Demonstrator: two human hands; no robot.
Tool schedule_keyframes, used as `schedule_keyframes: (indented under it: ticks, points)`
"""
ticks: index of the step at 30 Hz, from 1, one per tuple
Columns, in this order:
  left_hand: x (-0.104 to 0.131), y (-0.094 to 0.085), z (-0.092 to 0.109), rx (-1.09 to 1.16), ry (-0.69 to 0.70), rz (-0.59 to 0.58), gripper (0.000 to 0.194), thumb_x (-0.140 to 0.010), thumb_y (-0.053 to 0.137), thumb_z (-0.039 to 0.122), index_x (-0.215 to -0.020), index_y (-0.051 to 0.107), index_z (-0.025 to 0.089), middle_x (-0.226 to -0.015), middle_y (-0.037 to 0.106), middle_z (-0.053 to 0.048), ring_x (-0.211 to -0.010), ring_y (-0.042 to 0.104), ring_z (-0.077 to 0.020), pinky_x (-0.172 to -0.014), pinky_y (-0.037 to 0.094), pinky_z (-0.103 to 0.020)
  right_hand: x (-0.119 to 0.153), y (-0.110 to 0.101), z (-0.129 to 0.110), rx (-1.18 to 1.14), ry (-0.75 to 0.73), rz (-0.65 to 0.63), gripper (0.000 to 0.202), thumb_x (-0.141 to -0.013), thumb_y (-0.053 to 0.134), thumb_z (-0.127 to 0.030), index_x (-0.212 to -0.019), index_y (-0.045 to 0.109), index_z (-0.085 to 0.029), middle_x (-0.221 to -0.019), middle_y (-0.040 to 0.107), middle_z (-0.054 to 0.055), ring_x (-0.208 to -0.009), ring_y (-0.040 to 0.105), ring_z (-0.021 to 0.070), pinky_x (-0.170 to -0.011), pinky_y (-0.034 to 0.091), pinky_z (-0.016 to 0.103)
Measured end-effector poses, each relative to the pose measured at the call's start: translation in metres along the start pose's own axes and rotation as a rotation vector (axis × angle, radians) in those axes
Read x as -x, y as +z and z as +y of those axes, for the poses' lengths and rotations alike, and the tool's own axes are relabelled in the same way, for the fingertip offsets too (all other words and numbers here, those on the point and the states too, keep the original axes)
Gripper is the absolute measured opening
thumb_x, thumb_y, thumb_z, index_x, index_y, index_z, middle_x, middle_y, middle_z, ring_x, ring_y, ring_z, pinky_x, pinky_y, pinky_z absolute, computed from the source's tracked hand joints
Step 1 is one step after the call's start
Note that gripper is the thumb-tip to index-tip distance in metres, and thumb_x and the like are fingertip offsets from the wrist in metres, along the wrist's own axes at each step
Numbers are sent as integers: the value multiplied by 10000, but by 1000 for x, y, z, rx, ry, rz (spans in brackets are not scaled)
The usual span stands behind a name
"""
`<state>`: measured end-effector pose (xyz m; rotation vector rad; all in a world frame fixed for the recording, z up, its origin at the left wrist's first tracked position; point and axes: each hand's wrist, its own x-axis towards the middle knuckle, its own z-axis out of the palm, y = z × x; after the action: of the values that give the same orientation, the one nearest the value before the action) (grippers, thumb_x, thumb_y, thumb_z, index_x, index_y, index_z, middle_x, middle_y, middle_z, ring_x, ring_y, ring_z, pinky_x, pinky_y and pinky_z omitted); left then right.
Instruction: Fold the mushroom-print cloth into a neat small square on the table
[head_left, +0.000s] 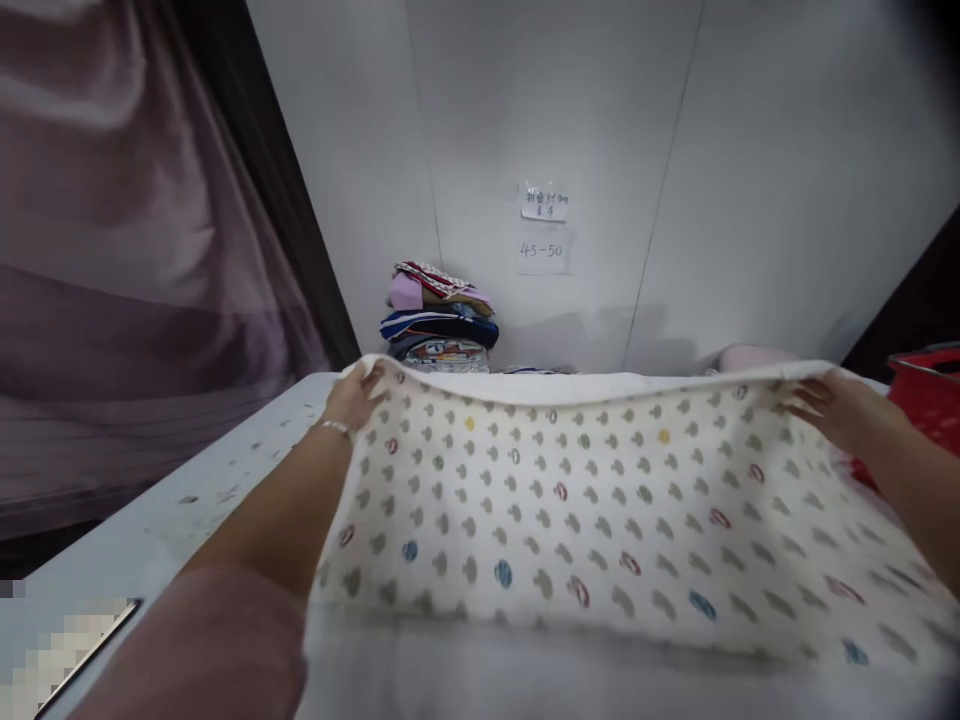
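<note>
A white cloth [540, 500] with rows of small grey motifs and scattered red, blue and yellow ones is stretched wide in front of me. My left hand [355, 396] grips its upper left corner, fingers curled over the edge; a pale bracelet circles that wrist. At the upper right corner, my right hand [829, 405] is closed on the same cloth. Between the two hands the top edge sags slightly. The lower part of the cloth is plain white and blurred towards me. It hides much of the table beneath.
A pile of folded clothes [441, 320] stands at the table's back, against a pale wall [480, 130] with two paper notes [544, 228]. The marked white table [217, 490] shows on the left. A pinkish curtain [135, 250] hangs at left; something red [926, 395] stands at right.
</note>
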<state>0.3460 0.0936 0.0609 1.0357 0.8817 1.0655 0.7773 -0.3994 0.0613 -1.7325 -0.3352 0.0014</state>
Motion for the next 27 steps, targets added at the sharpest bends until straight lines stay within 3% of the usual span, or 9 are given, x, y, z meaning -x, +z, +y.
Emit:
schedule_keyframes:
  ticks: [2,4,7,11,13,17,19,21,27]
  points:
    - [-24,37,-6,-16,50,-67,267,-931,347,347,-1005,532,170,-1162,559,-27,-1160,472,-160,-908,420,-332,-21,35,2,-20,4,-6,365,-895,246,-281,-1157,466,-155,-1384,382,205,-1161,487,194,-834,461,349]
    - [-31,62,-23,-99,109,-140,327,-927,347,398,-1126,500,189,-1333,454,-58,-1234,409,-173,-930,400,-349,-17,65,9,24,-32,-99,418,-912,274,-327,-1235,449,-128,-1419,346,192,-1233,421,188,-864,423,294]
    - [-11,68,-60,-390,141,-234,456,-867,468,459,-1253,460,216,-1427,375,-110,-1279,380,-236,-998,362,-420,26,92,31,345,-8,-419,512,-857,445,-431,-1260,499,-120,-1379,430,175,-1203,467,240,-914,415,318]
    - [60,16,-92,-899,214,-536,575,-806,513,548,-1269,517,208,-1438,378,-101,-1300,363,-286,-1065,306,-427,105,76,71,690,-65,-672,518,-788,504,-508,-1197,608,-206,-1339,508,84,-1226,465,276,-1046,353,383]
    - [104,-21,-96,-1049,260,-717,577,-798,514,554,-1299,498,267,-1468,333,-49,-1317,346,-275,-1073,308,-416,139,51,90,703,-110,-700,513,-787,473,-549,-1184,621,-260,-1333,518,40,-1251,442,265,-1081,326,376]
    - [173,-81,-96,-1284,475,-996,572,-789,561,408,-1340,445,305,-1470,325,-32,-1358,272,-269,-1129,157,-480,182,-8,119,716,-258,-676,433,-732,520,-538,-1163,557,-524,-1338,493,-80,-1299,362,246,-1131,209,378]
    - [188,-100,-97,-1364,559,-986,579,-785,529,270,-1355,427,284,-1466,331,-39,-1362,268,-251,-1135,141,-483,188,-34,132,724,-374,-669,497,-696,563,-455,-1171,504,-588,-1336,491,-81,-1298,352,242,-1132,165,374]
    - [190,-112,-100,-1433,642,-888,613,-755,466,137,-1354,428,262,-1455,354,-41,-1357,283,-231,-1135,160,-479,183,-57,147,750,-448,-642,585,-663,564,-347,-1193,483,-582,-1344,486,-54,-1288,367,232,-1121,178,373]
    - [166,-115,-105,-1586,680,-507,581,-700,394,18,-1238,549,172,-1322,525,-83,-1241,458,-218,-1045,353,-412,151,-89,168,1015,-409,-377,580,-611,451,-271,-1170,572,-370,-1314,520,101,-1268,400,280,-1072,238,484]
